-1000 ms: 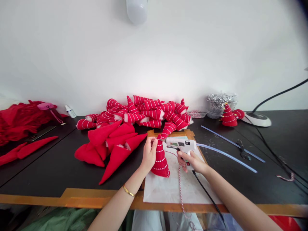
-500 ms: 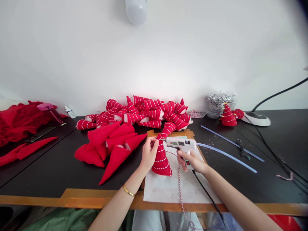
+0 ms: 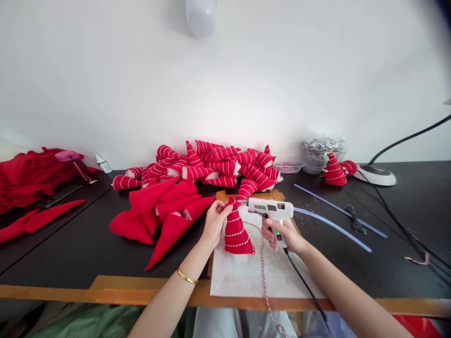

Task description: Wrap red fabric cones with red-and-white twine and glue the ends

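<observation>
My left hand pinches the tip of a red cloth cone that has red-and-white cord wound round it. In my right hand is a white hot glue gun, its nozzle pointing left, close to the cone's tip; whether it touches I cannot tell. A clear glue stick juts from the gun's back end. The striped cord trails down over the white sheet and off the table's front edge.
Behind lies a heap of cord-wound red cones. Plain red cones lie to the left, red cloth farther left. On the right are a loose glue stick, pliers-like cutters, a tub of silver trim and a lamp base.
The glue gun in my right hand has shifted slightly right, away from the cone's tip. My left hand and the cone's tip have edged left, while the base has swung slightly right.
</observation>
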A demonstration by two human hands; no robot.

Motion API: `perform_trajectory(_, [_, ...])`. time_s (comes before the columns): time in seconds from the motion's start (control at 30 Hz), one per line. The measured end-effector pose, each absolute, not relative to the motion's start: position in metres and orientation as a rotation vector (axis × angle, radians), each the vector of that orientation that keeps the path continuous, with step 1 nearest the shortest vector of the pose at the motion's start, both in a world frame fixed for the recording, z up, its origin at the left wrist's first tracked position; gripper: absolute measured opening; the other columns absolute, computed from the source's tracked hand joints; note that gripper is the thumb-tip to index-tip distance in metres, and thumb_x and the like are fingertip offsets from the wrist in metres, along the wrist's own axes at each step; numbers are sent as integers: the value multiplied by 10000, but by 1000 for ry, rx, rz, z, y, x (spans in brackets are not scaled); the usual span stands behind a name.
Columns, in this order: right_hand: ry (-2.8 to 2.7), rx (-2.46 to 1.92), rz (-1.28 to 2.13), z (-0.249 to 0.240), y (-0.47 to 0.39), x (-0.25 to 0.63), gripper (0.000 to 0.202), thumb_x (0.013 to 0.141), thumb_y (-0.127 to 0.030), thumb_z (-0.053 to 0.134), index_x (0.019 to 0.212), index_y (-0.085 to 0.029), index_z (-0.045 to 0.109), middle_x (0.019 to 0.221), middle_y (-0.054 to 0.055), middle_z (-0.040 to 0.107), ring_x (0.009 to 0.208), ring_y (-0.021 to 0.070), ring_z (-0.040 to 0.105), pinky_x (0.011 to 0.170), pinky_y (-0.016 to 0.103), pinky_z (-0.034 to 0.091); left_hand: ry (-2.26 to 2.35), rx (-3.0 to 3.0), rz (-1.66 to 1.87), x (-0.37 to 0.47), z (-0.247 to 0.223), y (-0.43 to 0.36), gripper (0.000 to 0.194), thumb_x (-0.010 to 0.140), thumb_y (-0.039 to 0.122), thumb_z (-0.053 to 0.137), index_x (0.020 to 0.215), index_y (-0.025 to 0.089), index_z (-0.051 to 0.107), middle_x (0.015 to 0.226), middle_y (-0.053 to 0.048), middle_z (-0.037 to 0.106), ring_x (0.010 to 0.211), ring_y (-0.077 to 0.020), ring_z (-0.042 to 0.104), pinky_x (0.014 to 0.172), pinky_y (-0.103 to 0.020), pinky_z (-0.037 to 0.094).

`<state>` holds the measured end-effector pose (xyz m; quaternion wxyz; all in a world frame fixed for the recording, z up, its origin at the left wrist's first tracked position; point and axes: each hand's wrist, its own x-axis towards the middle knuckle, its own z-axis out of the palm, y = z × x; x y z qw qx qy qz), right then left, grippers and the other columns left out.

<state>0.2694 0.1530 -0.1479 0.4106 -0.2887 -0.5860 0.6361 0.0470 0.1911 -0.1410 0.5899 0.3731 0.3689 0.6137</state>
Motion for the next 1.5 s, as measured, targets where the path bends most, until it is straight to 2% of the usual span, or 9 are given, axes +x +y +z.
perform_trajectory(0.17, [-1341,-683,1654,-155,155,264,390,920,-515,566,710,-189,531,626,-10,548,435,100,499,388,224,364,837,835,1371,48,-139,189,408,625,275,864,807,191,508,762,36,631,661,-102,595,659,-229,467])
perform_trajectory(0.27, [-1209,-726,1477,-154,156,255,272,863,-451,679,862,-199,575,763,14,642,533,119,562,462,238,445,808,819,1300,53,-134,183,451,602,276,880,821,196,494,730,45,627,626,-101,590,638,-232,469])
perform_trajectory(0.4, [-957,-737,1297,-144,155,238,335,746,-364,807,944,-227,573,863,10,654,703,149,607,569,250,497,776,890,1262,64,-127,171,462,610,264,869,819,208,461,836,17,668,720,-120,634,696,-250,492])
perform_trajectory(0.6, [-876,-763,1372,-137,152,225,368,664,-343,849,881,-206,585,807,-11,628,598,112,550,538,240,482,825,1112,1227,74,-128,161,394,670,274,820,833,216,467,939,-5,652,850,-151,650,793,-288,509])
perform_trajectory(0.93, [-876,-760,1423,-137,152,224,384,683,-362,843,887,-191,567,731,-42,586,526,76,493,465,199,424,877,1170,1172,72,-127,162,401,673,263,829,855,212,475,913,-23,703,850,-159,677,830,-301,514])
perform_trajectory(1.07, [-830,-678,1491,-142,154,224,374,709,-403,834,891,-191,585,723,-36,588,565,92,522,469,193,426,794,1066,1095,72,-127,161,473,663,289,844,900,230,439,917,-29,727,751,-189,708,741,-340,553])
perform_trajectory(1.2, [-558,-573,1611,-148,168,233,398,762,-518,779,884,-188,592,796,23,642,708,134,609,446,160,418,788,941,1120,71,-124,165,514,617,281,875,892,233,443,853,8,724,683,-159,697,662,-285,550])
perform_trajectory(1.37, [-246,-434,1623,-152,193,262,381,756,-477,803,829,-189,564,734,12,616,668,115,627,393,119,396,948,754,1232,63,-129,176,536,578,304,901,889,238,470,731,47,699,565,-136,655,542,-244,524])
perform_trajectory(1.5, [-223,-355,1516,-145,203,287,366,756,-471,800,816,-200,563,723,5,601,650,125,633,366,137,408,1060,697,1191,70,-123,191,499,580,279,904,888,231,515,711,16,710,574,-168,674,541,-266,536])
